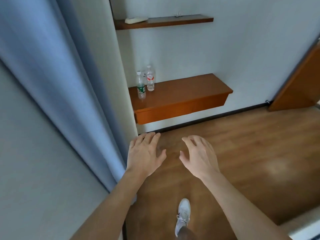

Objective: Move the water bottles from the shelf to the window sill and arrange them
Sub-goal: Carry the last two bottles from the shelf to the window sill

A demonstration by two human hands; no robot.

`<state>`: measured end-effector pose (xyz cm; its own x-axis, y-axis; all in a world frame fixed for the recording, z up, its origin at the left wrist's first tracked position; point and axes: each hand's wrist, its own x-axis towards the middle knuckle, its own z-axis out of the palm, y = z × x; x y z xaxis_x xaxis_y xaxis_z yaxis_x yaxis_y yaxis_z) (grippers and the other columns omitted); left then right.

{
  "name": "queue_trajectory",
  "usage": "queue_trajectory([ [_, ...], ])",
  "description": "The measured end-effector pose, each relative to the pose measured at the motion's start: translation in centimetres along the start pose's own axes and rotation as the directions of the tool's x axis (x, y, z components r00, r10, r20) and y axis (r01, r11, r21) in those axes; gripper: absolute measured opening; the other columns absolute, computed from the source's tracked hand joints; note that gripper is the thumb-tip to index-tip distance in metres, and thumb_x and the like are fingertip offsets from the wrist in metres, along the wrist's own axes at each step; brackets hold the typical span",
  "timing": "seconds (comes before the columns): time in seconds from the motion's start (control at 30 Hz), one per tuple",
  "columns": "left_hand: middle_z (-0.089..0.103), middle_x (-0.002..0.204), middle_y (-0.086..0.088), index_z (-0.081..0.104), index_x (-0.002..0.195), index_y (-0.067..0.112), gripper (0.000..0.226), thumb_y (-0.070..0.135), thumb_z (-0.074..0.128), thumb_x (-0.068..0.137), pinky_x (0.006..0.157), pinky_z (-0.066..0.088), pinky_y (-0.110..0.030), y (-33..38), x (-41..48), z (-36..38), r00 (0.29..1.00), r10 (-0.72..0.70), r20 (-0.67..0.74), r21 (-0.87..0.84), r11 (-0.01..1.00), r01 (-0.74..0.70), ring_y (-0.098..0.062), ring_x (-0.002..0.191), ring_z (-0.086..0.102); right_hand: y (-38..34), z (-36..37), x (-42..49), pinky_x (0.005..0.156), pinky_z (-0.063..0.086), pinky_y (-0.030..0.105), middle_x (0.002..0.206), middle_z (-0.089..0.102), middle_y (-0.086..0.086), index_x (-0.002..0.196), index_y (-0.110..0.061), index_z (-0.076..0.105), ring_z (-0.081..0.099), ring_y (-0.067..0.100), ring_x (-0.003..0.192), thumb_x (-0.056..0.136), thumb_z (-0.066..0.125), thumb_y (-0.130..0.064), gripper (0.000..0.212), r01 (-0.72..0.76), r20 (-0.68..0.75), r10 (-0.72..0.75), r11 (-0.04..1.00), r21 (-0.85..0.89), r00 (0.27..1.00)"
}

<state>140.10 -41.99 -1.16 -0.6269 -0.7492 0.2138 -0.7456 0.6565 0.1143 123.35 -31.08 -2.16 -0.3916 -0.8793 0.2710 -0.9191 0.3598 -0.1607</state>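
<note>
white laced shoe (183, 215): at the bottom edge, toe pointing ahead, flat on the floor, below and between the two bare forearms.
left hand (144, 153): back upward, fingers straight and close together, thumb out to the side; it holds nothing and hangs in the air, with its little-finger side next to the curtain's edge.
right hand (199, 156): just beside the left one and apart from it, fingers spread and lightly bent, thumb turned inward; it holds nothing.
brown wooden plank floor (251, 153): glossy, running under both hands as far as the wall.
blue-grey fabric curtain (52, 84): hangs in long folds down the left side, its lower end beside the left forearm.
dark skirting strip (225, 116): along the foot of the white wall, below the lower shelf.
thick orange-brown wooden wall shelf (187, 94): fixed to the wall clear of the floor, well ahead of both hands.
clear plastic water bottle with a green label (141, 87): upright with a white cap, at this shelf's left end near the front edge.
clear plastic water bottle with a red label (150, 79): upright, just behind and to the right of the green-labelled one, close to the wall; whether the two touch cannot be told.
thin dark-brown wooden upper shelf (173, 21): higher on the same wall.
flat white oblong object (136, 19): lies at the upper shelf's left end; what it is cannot be told.
orange-brown wooden door (301, 87): at the right edge, set at an angle to the wall.
</note>
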Motion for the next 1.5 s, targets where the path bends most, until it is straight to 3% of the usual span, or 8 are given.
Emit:
queue_trajectory([
  [0.2,0.044,0.150,0.007,0.038,0.145,0.032,0.063,0.066,0.037,0.091,0.116,0.032,-0.045,1.0,11.5,2.4,1.000,-0.018,-0.002,0.023,1.000,0.018,-0.018,0.139,0.039,4.8,2.3,11.0,0.109,0.043,0.038,0.135,0.062,0.001,0.133,-0.027,0.060,0.055,0.021,0.129,0.088,0.064,-0.051,0.051,-0.034,0.022,0.035,0.999,-0.007,0.999],
  [0.33,0.041,0.152,0.009,0.033,0.146,0.035,0.064,0.066,0.040,0.091,0.119,0.026,-0.045,2.2,20.3,4.5,0.997,-0.066,0.045,0.010,0.998,0.066,-0.018,0.142,0.034,9.3,3.3,19.0,0.115,0.034,0.037,0.146,0.053,-0.003,0.142,-0.031,0.050,0.044,0.019,0.139,0.092,0.059,-0.053,0.056,-0.035,0.052,0.034,0.999,0.022,0.998],
  [0.5,0.041,0.152,0.010,0.033,0.146,0.035,0.064,0.065,0.044,0.090,0.118,0.027,-0.044,3.5,29.6,6.2,0.992,-0.122,0.021,-0.034,0.992,0.122,-0.016,0.142,0.035,14.1,4.5,27.8,0.108,0.046,0.044,0.135,0.062,0.004,0.134,-0.022,0.058,0.054,0.024,0.130,0.086,0.069,-0.043,0.053,0.023,0.042,-0.024,0.999,0.034,0.999],
  [0.63,0.041,0.152,0.010,0.034,0.147,0.036,0.064,0.065,0.040,0.091,0.118,0.028,-0.043,3.4,34.5,7.7,0.990,-0.143,0.014,0.009,0.990,0.143,-0.015,0.142,0.034,16.2,6.0,33.0,0.107,0.046,0.043,0.132,0.063,0.003,0.132,-0.022,0.059,0.056,0.024,0.127,0.086,0.069,-0.042,0.052,0.039,0.056,-0.041,0.999,0.036,0.998],
  [0.9,0.035,0.155,0.010,0.027,0.149,0.036,0.068,0.067,0.038,0.091,0.119,0.026,-0.043,0.8,41.9,10.6,0.978,-0.202,0.050,0.024,0.979,0.201,-0.016,0.145,0.029,16.6,10.3,41.3,0.108,0.043,0.041,0.135,0.061,-0.001,0.134,-0.028,0.056,0.055,0.022,0.129,0.087,0.064,-0.051,0.053,0.070,0.096,-0.077,0.995,0.072,0.992],
  [1.1,0.048,0.147,0.008,0.040,0.144,0.033,0.065,0.065,0.044,0.089,0.115,0.034,-0.042,-2.5,47.7,14.4,0.973,-0.229,0.024,-0.003,0.973,0.229,-0.016,0.138,0.042,16.1,14.7,48.5,0.116,0.031,0.040,0.147,0.051,-0.004,0.143,-0.032,0.046,0.043,0.020,0.140,0.093,0.055,-0.053,0.055,0.120,0.161,-0.137,0.987,0.111,0.977],
  [1.3,0.046,0.148,0.009,0.039,0.145,0.033,0.065,0.067,0.043,0.089,0.115,0.029,-0.040,-6.9,53.2,17.8,0.951,-0.306,0.039,-0.054,0.950,0.307,-0.016,0.139,0.040,14.2,18.9,57.8,0.119,0.028,0.040,0.152,0.045,-0.005,0.146,-0.033,0.042,0.037,0.019,0.144,0.095,0.049,-0.055,0.055,0.195,0.227,-0.226,0.969,0.151,0.947],
  [1.5,0.063,0.130,0.009,0.055,0.129,0.034,0.061,0.070,0.050,0.080,0.099,0.049,-0.042,-10.7,53.8,21.2,0.903,-0.412,0.118,-0.094,0.901,0.423,-0.016,0.121,0.059,11.7,23.0,64.3,0.117,0.033,0.039,0.149,0.048,-0.005,0.145,-0.031,0.044,0.041,0.018,0.142,0.094,0.050,-0.053,0.056,0.254,0.282,-0.302,0.947,0.197,0.910],
])
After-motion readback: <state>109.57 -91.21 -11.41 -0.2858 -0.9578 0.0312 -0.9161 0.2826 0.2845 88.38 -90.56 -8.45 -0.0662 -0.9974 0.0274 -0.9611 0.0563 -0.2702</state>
